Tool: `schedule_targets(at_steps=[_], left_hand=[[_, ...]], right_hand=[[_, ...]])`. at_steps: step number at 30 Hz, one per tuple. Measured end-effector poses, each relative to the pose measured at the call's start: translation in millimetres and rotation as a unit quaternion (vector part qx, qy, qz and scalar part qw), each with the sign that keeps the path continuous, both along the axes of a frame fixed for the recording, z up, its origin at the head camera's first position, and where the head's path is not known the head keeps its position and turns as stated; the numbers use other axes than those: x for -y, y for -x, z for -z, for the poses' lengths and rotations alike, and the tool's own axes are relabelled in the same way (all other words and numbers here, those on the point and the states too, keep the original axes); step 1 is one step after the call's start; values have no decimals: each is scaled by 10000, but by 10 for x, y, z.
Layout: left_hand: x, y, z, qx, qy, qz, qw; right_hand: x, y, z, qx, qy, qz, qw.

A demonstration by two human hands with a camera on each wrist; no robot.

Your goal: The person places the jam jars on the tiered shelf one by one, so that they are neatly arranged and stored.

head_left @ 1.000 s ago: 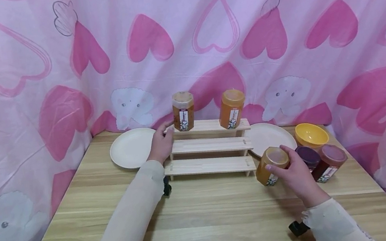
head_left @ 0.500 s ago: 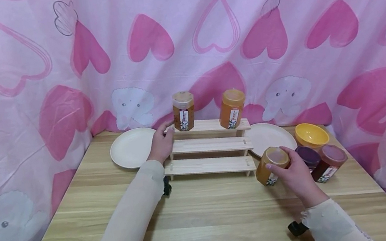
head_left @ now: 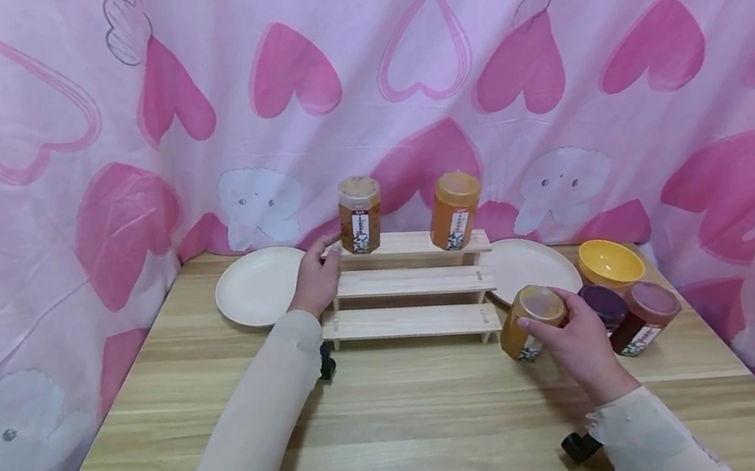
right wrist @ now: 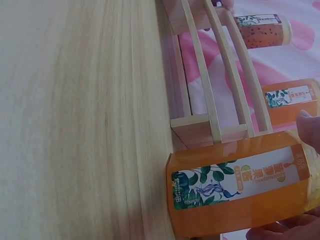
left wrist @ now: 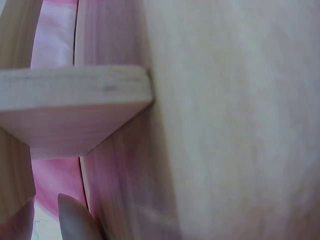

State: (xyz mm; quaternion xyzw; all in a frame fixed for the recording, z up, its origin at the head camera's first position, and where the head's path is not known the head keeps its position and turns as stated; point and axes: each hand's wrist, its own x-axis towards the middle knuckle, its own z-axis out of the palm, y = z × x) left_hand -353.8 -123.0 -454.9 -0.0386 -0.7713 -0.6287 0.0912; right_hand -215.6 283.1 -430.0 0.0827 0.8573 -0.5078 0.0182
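My right hand (head_left: 586,342) grips an orange jar (head_left: 522,340) near its lid, thumb on one side and fingers on the other. In the right wrist view this six-sided jar (right wrist: 240,187) shows a leafy label, its base close to the tabletop. My left hand (head_left: 315,280) holds the left end of the top board of a three-step wooden shelf (head_left: 409,323). On that top step stand a brown-orange jar with dark specks (head_left: 360,218), close to my left fingers, and another orange jar (head_left: 455,211) towards the right end. The lower two steps carry nothing.
Right of my right hand stand a dark purple jar (head_left: 604,307) and a dark red jar (head_left: 650,316). Behind them sits a yellow bowl (head_left: 610,262). White plates lie left (head_left: 256,288) and right (head_left: 534,264) of the shelf. A pink heart-print curtain (head_left: 351,67) hangs behind the table.
The view has shifted very slightly. Both hands and all the jars keep their places.
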Motion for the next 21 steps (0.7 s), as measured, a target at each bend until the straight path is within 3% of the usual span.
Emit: schedule_targets(at_steps=[12,17,21], left_hand=[[-18,-22,-19,-58,15,-29,10000],[-15,-26,-24,-50,27,-28,10000],[-15,-23,-23,-37,12,-32,10000]], right_hand=[[59,-55,-202,-384,16,296,9988],[107,-79,-321,-571,307,485,9967],[179,-88,-385,-868,614,401,9935]])
